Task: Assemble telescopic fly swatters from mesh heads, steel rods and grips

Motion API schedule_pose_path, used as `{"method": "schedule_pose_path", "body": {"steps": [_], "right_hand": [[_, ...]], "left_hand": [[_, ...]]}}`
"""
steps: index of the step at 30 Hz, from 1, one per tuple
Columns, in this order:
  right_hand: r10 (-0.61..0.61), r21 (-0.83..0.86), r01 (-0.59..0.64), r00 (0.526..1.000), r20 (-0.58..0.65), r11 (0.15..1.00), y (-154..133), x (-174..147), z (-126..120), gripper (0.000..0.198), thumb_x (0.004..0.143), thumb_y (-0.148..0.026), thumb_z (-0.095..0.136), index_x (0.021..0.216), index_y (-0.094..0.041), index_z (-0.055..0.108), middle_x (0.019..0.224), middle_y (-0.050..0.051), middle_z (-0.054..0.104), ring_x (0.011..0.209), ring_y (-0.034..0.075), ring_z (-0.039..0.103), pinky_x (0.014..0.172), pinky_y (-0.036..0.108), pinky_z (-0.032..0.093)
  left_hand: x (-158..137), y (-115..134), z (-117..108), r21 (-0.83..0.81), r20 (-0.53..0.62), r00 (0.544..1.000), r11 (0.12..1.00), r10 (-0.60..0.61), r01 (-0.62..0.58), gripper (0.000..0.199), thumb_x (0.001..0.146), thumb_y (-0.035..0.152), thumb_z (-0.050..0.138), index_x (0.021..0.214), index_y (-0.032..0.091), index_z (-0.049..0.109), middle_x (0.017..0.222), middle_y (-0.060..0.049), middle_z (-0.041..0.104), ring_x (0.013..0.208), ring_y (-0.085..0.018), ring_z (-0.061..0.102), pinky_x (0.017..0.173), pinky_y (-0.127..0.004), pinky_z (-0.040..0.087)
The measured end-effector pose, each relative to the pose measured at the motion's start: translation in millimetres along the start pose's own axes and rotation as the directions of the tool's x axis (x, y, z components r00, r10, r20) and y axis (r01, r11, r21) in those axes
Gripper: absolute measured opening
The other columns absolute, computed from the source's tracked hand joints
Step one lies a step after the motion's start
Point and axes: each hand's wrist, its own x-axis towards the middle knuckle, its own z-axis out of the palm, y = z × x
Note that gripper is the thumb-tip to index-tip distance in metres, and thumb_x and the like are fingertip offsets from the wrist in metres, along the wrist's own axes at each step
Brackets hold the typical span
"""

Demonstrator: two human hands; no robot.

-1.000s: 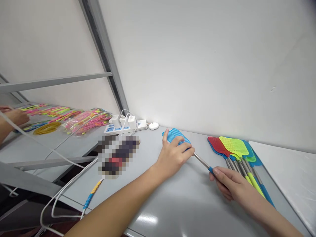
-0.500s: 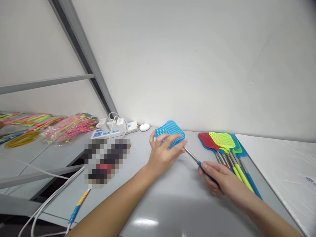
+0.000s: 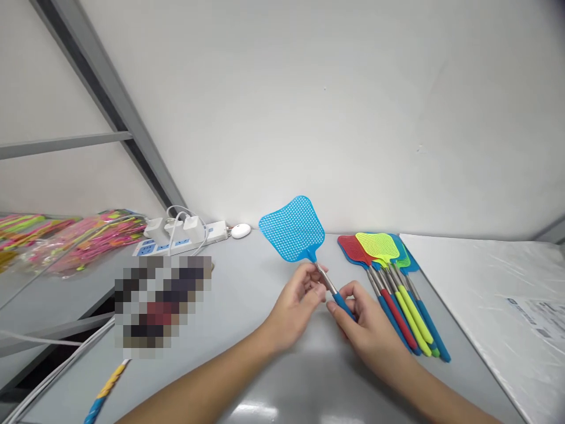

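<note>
Blue swatter (image 3: 293,228): lifted off the counter (image 3: 247,306), head tilted up toward the wall, thin metal shaft running down into both hands.
Right hand (image 3: 366,324): fingers pinched on the blue grip.
Left hand (image 3: 293,303): fingers closed narrowly around the shaft just below the head.
Risk, shaft: looks telescopic; uneven pulling or pushing could bend it or nip a fingertip.
Risk, neighbours: the row of swatters (image 3: 392,282) lies just beside the right hand; an elbow swing could scatter them.
Risk, far side: power strip (image 3: 180,235) sits near.
</note>
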Motion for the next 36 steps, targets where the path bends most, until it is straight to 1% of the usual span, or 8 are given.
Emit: {"method": "schedule_pose_path", "body": {"steps": [6, 9, 12, 16, 20, 24, 31, 36], "right_hand": [[-0.102, -0.348, 0.112, 0.994, 0.049, 0.931, -18, -7, -5, 0.018, 0.089, -0.038, 0.046, 0.079, -0.023, 0.042, 0.055, -0.007, 0.044, 0.051, 0.011, 0.038, 0.048, 0.025, 0.020], [-0.098, -0.429, 0.121, 0.992, 0.074, 0.895, -26, -10, -7, 0.023, 0.088, -0.037, 0.048, 0.071, -0.023, 0.039, 0.053, -0.007, 0.045, 0.049, 0.010, 0.039, 0.048, 0.024, 0.019], [-0.132, -0.578, 0.117, 0.991, 0.017, 0.808, -30, -7, -19, 0.028, 0.091, -0.039, 0.043, 0.069, -0.022, 0.042, 0.053, -0.004, 0.049, 0.049, 0.011, 0.042, 0.049, 0.025, 0.019], [-0.109, -0.809, -0.118, 0.970, -0.219, 0.576, -25, 1, -55, 0.031, 0.091, -0.040, 0.040, 0.070, -0.022, 0.052, 0.059, 0.002, 0.057, 0.055, 0.015, 0.051, 0.051, 0.027, 0.021], [0.054, -0.833, -0.351, 0.930, -0.364, 0.428, -14, 5, -89, 0.036, 0.090, -0.042, 0.037, 0.073, -0.021, 0.060, 0.069, 0.007, 0.064, 0.061, 0.021, 0.058, 0.050, 0.027, 0.024], [0.101, -0.830, -0.374, 0.925, -0.366, 0.413, -9, 7, -99, 0.037, 0.091, -0.043, 0.036, 0.076, -0.020, 0.061, 0.076, 0.010, 0.066, 0.066, 0.022, 0.061, 0.051, 0.028, 0.030], [0.081, -0.851, -0.309, 0.949, -0.304, 0.425, -5, 5, -94, 0.034, 0.090, -0.040, 0.040, 0.070, -0.020, 0.058, 0.071, 0.008, 0.064, 0.064, 0.020, 0.060, 0.052, 0.027, 0.031], [0.135, -0.829, -0.346, 0.938, -0.320, 0.439, -2, 6, -101, 0.045, 0.087, -0.058, 0.040, 0.065, -0.021, 0.055, 0.069, 0.006, 0.063, 0.065, 0.021, 0.061, 0.053, 0.028, 0.033]], "left_hand": [[11, 1, -12, 0.168, -0.068, 0.991, 0.978, -0.114, 0.124, 0.041, 0.093, 0.045, 0.042, 0.066, 0.017, 0.055, 0.066, 0.000, 0.052, 0.068, -0.014, 0.049, 0.069, -0.026, 0.040], [13, 1, -11, 0.136, 0.017, 0.984, 0.976, -0.176, 0.173, 0.039, 0.093, 0.045, 0.041, 0.076, 0.017, 0.062, 0.067, 0.000, 0.054, 0.067, -0.014, 0.051, 0.068, -0.026, 0.041], [11, 1, -7, 0.133, 0.109, 0.977, 0.977, -0.184, 0.169, 0.041, 0.095, 0.045, 0.034, 0.087, 0.018, 0.064, 0.070, 0.000, 0.055, 0.067, -0.015, 0.051, 0.069, -0.026, 0.041], [8, -2, -6, 0.298, 0.133, 0.973, 0.944, -0.189, 0.143, 0.043, 0.095, 0.047, 0.034, 0.084, 0.019, 0.064, 0.069, 0.000, 0.057, 0.066, -0.015, 0.050, 0.068, -0.026, 0.040], [6, -1, -7, 0.428, 0.165, 0.970, 0.899, -0.180, 0.094, 0.041, 0.095, 0.046, 0.035, 0.081, 0.020, 0.065, 0.072, 0.000, 0.059, 0.070, -0.015, 0.052, 0.068, -0.026, 0.039], [3, 2, -7, 0.483, 0.199, 0.966, 0.874, -0.166, 0.050, 0.041, 0.094, 0.046, 0.036, 0.081, 0.021, 0.065, 0.073, 0.000, 0.060, 0.072, -0.016, 0.053, 0.068, -0.026, 0.039], [6, 4, -9, 0.530, 0.193, 0.974, 0.848, -0.119, -0.002, 0.042, 0.094, 0.045, 0.035, 0.078, 0.020, 0.063, 0.070, 0.000, 0.056, 0.068, -0.015, 0.051, 0.065, -0.026, 0.039], [7, 1, -9, 0.586, 0.213, 0.972, 0.809, -0.102, -0.043, 0.046, 0.094, 0.047, 0.031, 0.076, 0.020, 0.062, 0.067, 0.000, 0.056, 0.065, -0.015, 0.050, 0.063, -0.026, 0.040]]}}
